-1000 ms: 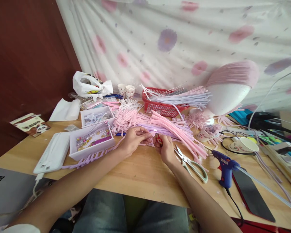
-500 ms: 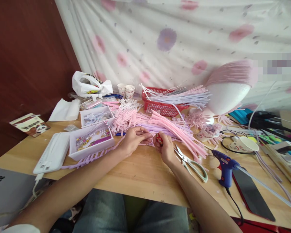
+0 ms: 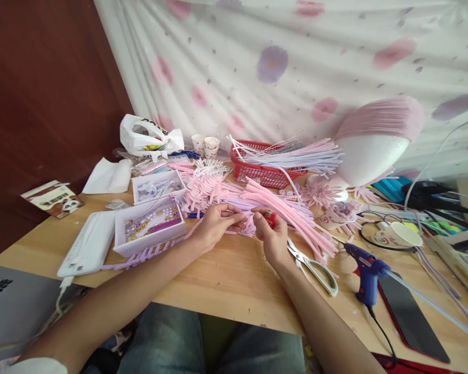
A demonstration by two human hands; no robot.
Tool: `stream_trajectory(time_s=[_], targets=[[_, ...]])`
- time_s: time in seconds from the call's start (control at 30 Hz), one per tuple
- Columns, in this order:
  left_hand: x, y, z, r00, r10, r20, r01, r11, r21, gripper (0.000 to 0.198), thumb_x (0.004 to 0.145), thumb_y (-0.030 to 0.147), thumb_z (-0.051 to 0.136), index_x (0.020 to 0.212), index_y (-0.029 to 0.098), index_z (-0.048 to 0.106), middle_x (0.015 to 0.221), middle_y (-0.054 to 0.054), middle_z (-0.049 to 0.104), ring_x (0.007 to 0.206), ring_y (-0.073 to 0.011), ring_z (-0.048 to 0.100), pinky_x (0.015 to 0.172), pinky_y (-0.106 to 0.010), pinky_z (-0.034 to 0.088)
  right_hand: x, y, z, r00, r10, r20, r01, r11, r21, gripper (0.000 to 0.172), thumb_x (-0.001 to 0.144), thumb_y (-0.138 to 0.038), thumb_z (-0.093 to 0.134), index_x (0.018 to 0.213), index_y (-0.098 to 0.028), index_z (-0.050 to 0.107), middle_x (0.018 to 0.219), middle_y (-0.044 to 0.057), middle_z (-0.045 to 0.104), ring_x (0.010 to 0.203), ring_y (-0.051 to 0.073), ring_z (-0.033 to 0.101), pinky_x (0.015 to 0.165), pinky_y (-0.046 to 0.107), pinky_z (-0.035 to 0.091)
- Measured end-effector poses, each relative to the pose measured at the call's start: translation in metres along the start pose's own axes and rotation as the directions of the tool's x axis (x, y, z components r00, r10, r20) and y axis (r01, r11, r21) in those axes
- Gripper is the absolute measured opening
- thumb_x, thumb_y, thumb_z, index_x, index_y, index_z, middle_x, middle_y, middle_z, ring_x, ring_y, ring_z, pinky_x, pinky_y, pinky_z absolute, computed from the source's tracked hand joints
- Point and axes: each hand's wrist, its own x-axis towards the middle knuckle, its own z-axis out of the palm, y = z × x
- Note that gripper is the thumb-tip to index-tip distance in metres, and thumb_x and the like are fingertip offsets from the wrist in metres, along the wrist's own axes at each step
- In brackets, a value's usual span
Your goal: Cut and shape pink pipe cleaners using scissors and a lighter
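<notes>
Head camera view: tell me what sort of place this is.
Probably a small craft workspace: pink fuzzy stems lie bundled on a wooden table, with a blue glue gun to the right and a white box of beads to the left.

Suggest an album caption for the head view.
Right hand holding a small red object, left hand close by, near pink stems, scissors and a blue glue gun.

A craft workshop: glue gun (image 3: pixel 366 272), scissors (image 3: pixel 301 256), bead box (image 3: pixel 156 240), pipe cleaners (image 3: pixel 286 208).
</notes>
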Motion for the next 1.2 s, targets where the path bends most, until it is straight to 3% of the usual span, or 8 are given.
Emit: stream_trajectory(time_s=[0.13,0.3,0.53,0.73,1.0,1.2], targets=[[-0.0013,0.0012,0.0008,0.999,-0.012,0.034,0.012,1.000,-0.004,0.040,0.061,0.040,0.090,0.080,0.013,0.067,0.072,-0.004,0.074,0.065,-0.0142,0.069,0.066,-0.027,0.058,0.0030,-0.0002,-0.0014,0.998,-0.068,-0.011,0.067,0.995,-0.071,0.035,0.080,-0.053,0.069,0.082,-0.018,0.067,0.057,-0.003,0.050,0.050,0.011,0.040,0.047,0.025,0.031],[-0.0033,0.0027,0.0037,0.998,-0.009,0.067,0.010,1.000,-0.013,0.038,0.061,0.038,0.090,0.077,0.012,0.066,0.070,-0.003,0.073,0.065,-0.0142,0.069,0.068,-0.028,0.058,0.0025,-0.0012,-0.0011,0.998,-0.055,-0.014,0.055,0.997,-0.045,0.035,0.084,-0.050,0.067,0.074,-0.018,0.061,0.056,-0.004,0.045,0.047,0.008,0.032,0.045,0.023,0.026],[0.0003,-0.0006,-0.0004,0.994,-0.061,0.086,0.069,0.994,-0.085,0.034,0.064,0.033,0.089,0.079,0.012,0.068,0.075,-0.005,0.075,0.063,-0.0119,0.069,0.063,-0.023,0.057,0.0045,0.0001,-0.0030,0.999,-0.015,-0.037,0.015,1.000,0.002,0.035,0.079,-0.050,0.073,0.084,-0.015,0.068,0.054,-0.006,0.044,0.045,0.007,0.028,0.043,0.023,0.023],[0.0004,0.0006,-0.0032,0.965,-0.188,0.180,0.216,0.965,-0.150,0.019,0.077,0.027,0.081,0.079,0.010,0.073,0.076,-0.005,0.075,0.063,-0.0091,0.069,0.058,-0.016,0.055,0.0039,-0.0026,-0.0024,0.994,-0.106,0.030,0.109,0.982,-0.156,0.036,0.088,-0.052,0.062,0.078,-0.018,0.061,0.054,-0.005,0.044,0.049,0.010,0.035,0.047,0.024,0.029],[-0.0013,0.0050,-0.0002,0.940,-0.295,0.172,0.324,0.930,-0.173,0.016,0.089,0.019,0.067,0.079,0.008,0.073,0.074,-0.006,0.075,0.060,-0.0089,0.070,0.057,-0.015,0.056,-0.0019,-0.0053,-0.0021,0.980,-0.197,0.019,0.195,0.945,-0.262,0.031,0.093,-0.047,0.057,0.080,-0.020,0.055,0.061,-0.004,0.046,0.054,0.011,0.039,0.052,0.024,0.034],[-0.0005,0.0052,0.0008,0.956,-0.270,0.113,0.288,0.936,-0.201,0.012,0.087,0.015,0.069,0.078,0.008,0.072,0.074,-0.007,0.076,0.062,-0.0099,0.070,0.060,-0.016,0.057,0.0005,-0.0027,-0.0022,0.971,-0.215,-0.100,0.193,0.961,-0.197,0.034,0.094,-0.050,0.053,0.083,-0.019,0.061,0.070,-0.001,0.058,0.058,0.012,0.048,0.057,0.026,0.040]])
